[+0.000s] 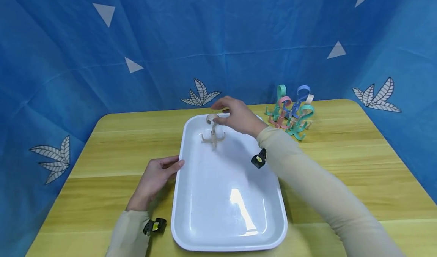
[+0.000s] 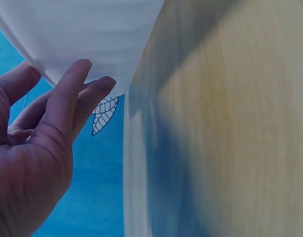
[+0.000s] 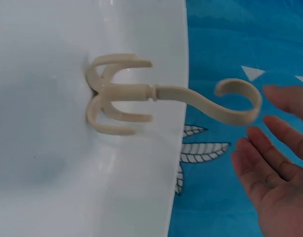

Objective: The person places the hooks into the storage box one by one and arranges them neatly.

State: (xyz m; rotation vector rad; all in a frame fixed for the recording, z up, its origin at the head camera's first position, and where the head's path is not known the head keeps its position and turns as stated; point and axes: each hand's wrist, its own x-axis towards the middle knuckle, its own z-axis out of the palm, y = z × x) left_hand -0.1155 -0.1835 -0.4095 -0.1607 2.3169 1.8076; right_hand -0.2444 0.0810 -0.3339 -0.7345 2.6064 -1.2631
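A white tray [image 1: 211, 196] lies lengthwise on the table. My left hand [image 1: 155, 179] holds its left rim, thumb over the edge; in the left wrist view the fingers [image 2: 67, 101] lie against the outer wall. Inside the tray, near the far end, a beige four-pronged hanging hook [image 1: 213, 138] stands upright on its prongs. Beside its curled top is my right hand [image 1: 240, 116]. The right wrist view shows those fingers [image 3: 260, 158] spread and apart from the beige hook [image 3: 126, 92], with nothing held.
Right of the tray's far end, several similar hooks stand clustered on the wooden table [image 1: 133, 143]: a pink hook [image 1: 280, 116], a blue hook [image 1: 296, 106], green hooks [image 1: 298, 127] and a partly hidden pale one. A blue patterned cloth [image 1: 164, 29] hangs behind the table.
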